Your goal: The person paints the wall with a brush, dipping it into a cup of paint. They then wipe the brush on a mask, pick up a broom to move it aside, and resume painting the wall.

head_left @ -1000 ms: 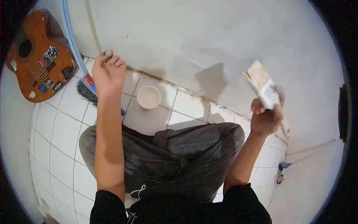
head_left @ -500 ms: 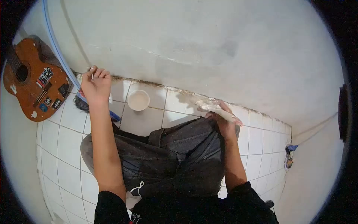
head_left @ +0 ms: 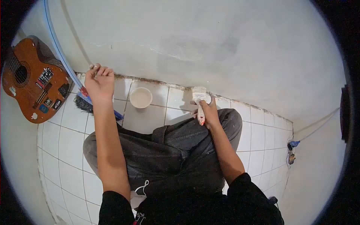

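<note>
A pale wall (head_left: 262,45) meets a tiled floor (head_left: 70,144). The right hand (head_left: 210,111) grips a brush (head_left: 200,109), bristles (head_left: 198,90) just ahead of it near the wall's foot; whether they touch, I can't tell. The step looks like brushwork low down; a stroke there would call for bristles pressed flat. Between the hands stands a cup (head_left: 141,106). The left hand (head_left: 99,83) is apart, fingers loosely curled, its hold unclear, a broom (head_left: 83,105) beside its wrist and a guitar (head_left: 52,88) farther left.
</note>
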Demonstrator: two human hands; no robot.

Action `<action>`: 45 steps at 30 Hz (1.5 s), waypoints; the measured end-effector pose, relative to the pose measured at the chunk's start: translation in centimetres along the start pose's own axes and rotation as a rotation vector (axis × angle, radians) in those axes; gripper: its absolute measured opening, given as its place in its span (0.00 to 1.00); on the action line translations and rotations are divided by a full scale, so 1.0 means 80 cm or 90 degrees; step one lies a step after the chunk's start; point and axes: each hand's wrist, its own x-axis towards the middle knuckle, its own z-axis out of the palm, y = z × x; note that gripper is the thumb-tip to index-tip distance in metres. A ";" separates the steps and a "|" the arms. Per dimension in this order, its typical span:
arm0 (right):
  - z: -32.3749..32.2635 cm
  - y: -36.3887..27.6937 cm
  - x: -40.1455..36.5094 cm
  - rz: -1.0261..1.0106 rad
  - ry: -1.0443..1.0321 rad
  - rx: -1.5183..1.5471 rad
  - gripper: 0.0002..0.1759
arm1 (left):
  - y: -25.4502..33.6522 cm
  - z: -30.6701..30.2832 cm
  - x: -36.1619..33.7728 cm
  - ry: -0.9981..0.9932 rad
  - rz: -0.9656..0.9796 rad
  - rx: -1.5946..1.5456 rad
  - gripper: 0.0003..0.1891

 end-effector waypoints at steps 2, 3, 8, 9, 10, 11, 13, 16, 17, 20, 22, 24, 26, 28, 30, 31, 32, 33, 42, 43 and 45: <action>0.002 -0.010 0.000 -0.004 -0.013 -0.036 0.31 | 0.002 -0.007 0.007 0.001 0.004 0.017 0.07; -0.004 -0.005 0.006 -0.006 -0.015 -0.042 0.31 | 0.002 -0.007 0.007 0.002 0.007 0.012 0.07; -0.007 -0.003 0.009 0.043 -0.053 -0.053 0.35 | 0.000 -0.001 -0.001 -0.024 0.014 0.005 0.07; -0.006 -0.007 0.007 0.041 -0.053 -0.054 0.35 | 0.000 -0.002 0.000 -0.025 0.014 0.003 0.07; -0.005 -0.011 0.006 0.059 -0.044 -0.064 0.37 | 0.000 -0.004 0.002 -0.029 0.009 -0.005 0.07; -0.004 -0.013 0.006 0.077 -0.037 -0.074 0.38 | 0.000 -0.005 0.003 -0.033 0.005 -0.013 0.07; -0.005 -0.012 0.010 0.070 -0.031 -0.156 0.37 | -0.003 0.000 0.000 -0.026 0.008 -0.012 0.06; -0.009 -0.002 0.025 -0.062 -0.066 -0.379 0.40 | 0.000 -0.002 0.002 -0.006 0.013 -0.005 0.06; -0.012 0.003 0.031 -0.192 -0.104 -0.516 0.44 | 0.001 -0.004 0.003 0.003 0.011 0.003 0.06; -0.025 0.022 0.048 -0.237 -0.060 -0.574 0.48 | 0.003 -0.010 0.005 -0.033 0.010 -0.020 0.06; -0.032 0.038 0.045 -0.219 -0.015 -0.583 0.47 | 0.001 -0.010 0.006 -0.026 0.005 -0.022 0.06; -0.031 0.042 0.043 -0.202 0.023 -0.592 0.47 | 0.001 -0.004 0.004 -0.017 0.006 -0.024 0.06; -0.026 0.038 0.035 -0.223 0.075 -0.613 0.45 | -0.002 0.005 -0.005 0.040 0.027 0.006 0.06; -0.025 0.033 0.034 -0.177 0.092 -0.609 0.44 | -0.001 0.001 -0.003 0.033 0.026 0.000 0.06; -0.035 0.039 0.041 -0.200 0.083 -0.616 0.42 | 0.000 -0.001 0.001 0.021 0.027 -0.009 0.06; -0.036 0.038 0.042 -0.245 0.080 -0.626 0.40 | 0.001 -0.004 0.003 0.009 0.025 -0.006 0.06; -0.040 0.043 0.048 -0.246 0.079 -0.627 0.40 | 0.002 -0.006 0.004 -0.001 0.023 -0.002 0.06; -0.040 0.046 0.052 -0.211 0.085 -0.524 0.39 | 0.002 -0.006 0.004 -0.001 0.022 -0.003 0.06; 0.014 0.003 0.003 -0.018 0.084 0.036 0.38 | 0.001 -0.009 0.002 -0.026 0.001 -0.017 0.05; 0.014 0.001 0.002 0.019 0.069 0.021 0.38 | 0.001 -0.006 0.000 -0.019 0.007 -0.011 0.06; 0.006 0.011 0.015 0.023 0.064 -0.015 0.39 | -0.002 -0.007 0.001 -0.013 0.011 -0.005 0.06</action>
